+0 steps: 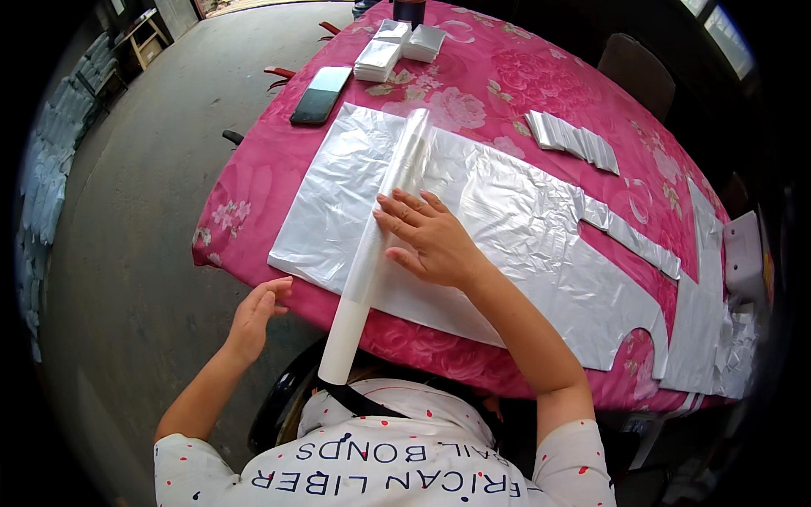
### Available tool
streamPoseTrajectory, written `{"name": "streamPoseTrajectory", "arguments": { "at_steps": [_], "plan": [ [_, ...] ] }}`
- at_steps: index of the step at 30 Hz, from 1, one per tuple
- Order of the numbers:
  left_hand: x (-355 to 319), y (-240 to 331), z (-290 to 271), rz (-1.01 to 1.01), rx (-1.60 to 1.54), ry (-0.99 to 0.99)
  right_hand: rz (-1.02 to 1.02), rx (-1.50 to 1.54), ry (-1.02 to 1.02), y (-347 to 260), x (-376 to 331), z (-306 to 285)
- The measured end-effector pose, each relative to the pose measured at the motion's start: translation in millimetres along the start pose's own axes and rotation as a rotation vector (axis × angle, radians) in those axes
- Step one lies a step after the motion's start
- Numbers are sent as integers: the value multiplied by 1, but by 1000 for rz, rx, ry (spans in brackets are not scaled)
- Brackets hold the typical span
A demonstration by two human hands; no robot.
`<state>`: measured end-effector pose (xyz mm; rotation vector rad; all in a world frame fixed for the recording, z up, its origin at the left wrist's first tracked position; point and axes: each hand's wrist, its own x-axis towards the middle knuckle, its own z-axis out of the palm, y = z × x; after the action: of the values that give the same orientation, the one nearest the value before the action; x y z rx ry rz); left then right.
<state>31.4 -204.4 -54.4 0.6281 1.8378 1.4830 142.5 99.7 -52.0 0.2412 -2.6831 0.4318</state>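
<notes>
A thin, shiny plastic apron [507, 203] lies spread over the table, its strap and curved cutout toward the right. Across its left part rests a long white tube [345, 338], slanting from the far side to beyond the near table edge; plastic covers its upper length. My right hand [431, 241] is flat, fingers spread, on the tube and the film just right of it. My left hand [253, 321] hovers by the table's near left edge, beside the apron's corner, with loosely bent fingers and nothing in them.
A pink flowered cloth [456, 110] covers the table. A phone [321, 95] and folded plastic packets [378, 59] lie at the far left, with a row of folded packets [573, 139] at the far right. More plastic film [697, 329] and a white container [743, 253] sit at the right edge.
</notes>
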Motion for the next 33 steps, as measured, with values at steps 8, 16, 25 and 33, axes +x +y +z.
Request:
{"name": "streamPoseTrajectory", "arguments": {
  "at_steps": [8,16,25,33],
  "plan": [
    [-1,-8,5,-23,109,119,-19,46,-138,-25,90,64],
    [-4,9,13,-47,467,55,472,125,195,-61,129,102],
    [-19,23,24,-412,-801,-517,825,1830,589,-64,83,50],
    [12,49,84,-389,-193,-547,787,1692,714,-55,35,-15]
  ]
}}
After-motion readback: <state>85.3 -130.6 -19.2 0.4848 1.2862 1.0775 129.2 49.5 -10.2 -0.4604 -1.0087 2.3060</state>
